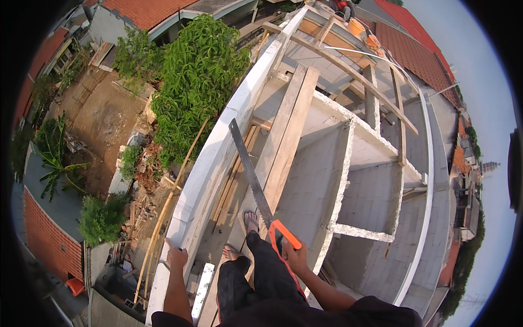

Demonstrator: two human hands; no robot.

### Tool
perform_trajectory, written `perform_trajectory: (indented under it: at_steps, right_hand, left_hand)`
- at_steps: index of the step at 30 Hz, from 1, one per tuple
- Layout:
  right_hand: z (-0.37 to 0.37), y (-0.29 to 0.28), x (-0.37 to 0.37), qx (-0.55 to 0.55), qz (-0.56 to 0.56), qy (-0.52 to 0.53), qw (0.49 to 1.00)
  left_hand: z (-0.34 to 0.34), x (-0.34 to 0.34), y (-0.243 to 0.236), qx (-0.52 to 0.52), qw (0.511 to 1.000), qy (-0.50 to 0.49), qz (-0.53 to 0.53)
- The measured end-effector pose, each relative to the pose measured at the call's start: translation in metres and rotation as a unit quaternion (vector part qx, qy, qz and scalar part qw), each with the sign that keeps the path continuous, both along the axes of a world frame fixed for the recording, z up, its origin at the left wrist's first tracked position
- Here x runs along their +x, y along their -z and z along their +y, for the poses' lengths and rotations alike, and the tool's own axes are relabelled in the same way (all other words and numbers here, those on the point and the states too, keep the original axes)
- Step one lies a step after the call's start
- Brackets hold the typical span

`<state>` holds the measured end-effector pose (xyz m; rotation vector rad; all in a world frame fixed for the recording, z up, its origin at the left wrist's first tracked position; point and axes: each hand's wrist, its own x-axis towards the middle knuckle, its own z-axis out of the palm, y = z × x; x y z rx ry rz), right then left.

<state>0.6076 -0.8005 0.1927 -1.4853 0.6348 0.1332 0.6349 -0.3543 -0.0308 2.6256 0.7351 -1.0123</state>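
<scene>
My right hand is closed round the orange handle of a handsaw, whose long dark blade points up and forward, across wooden planks. My left hand is at the white parapet edge on the left, its fingertips touching it and fingers partly apart. Below me my feet in flip-flops stand on the planks, with dark trousers above them.
Rough block walls form open bays on the right, crossed by timber beams. A person is near orange buckets at the far end. Beyond the parapet is a drop to dirt yard, tree, bamboo poles and rooftops.
</scene>
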Motion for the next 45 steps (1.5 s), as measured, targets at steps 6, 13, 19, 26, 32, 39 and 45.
perform_trajectory:
  at_steps: [6,13,19,26,32,39,45]
  right_hand:
    - [0.001,0.027,0.055,0.041,-0.035,-0.008,0.999]
    - [0.008,0.090,0.107,0.026,-0.070,-0.042,0.996]
    - [0.010,0.095,0.148,0.026,-0.061,-0.098,0.993]
    - [0.054,0.174,0.197,0.006,-0.235,-0.066,0.970]
    - [0.069,0.250,0.204,0.057,-0.279,-0.025,0.958]
    - [0.044,0.339,0.182,0.022,-0.333,0.054,0.941]
    - [0.025,0.346,0.169,0.036,-0.328,0.126,0.936]
  left_hand:
    - [-0.013,0.009,-0.020,0.010,1.000,-0.012,0.001]
    - [-0.017,0.011,-0.020,0.052,0.998,-0.010,0.040]
    - [-0.028,0.020,-0.023,0.070,0.996,0.051,0.038]
    - [-0.022,0.010,-0.015,0.046,0.999,0.027,0.007]
    - [-0.050,0.026,-0.023,0.046,0.998,-0.037,-0.014]
    - [-0.058,0.016,-0.011,0.091,0.992,-0.069,-0.044]
    - [-0.077,0.002,-0.002,0.134,0.968,-0.100,-0.186]
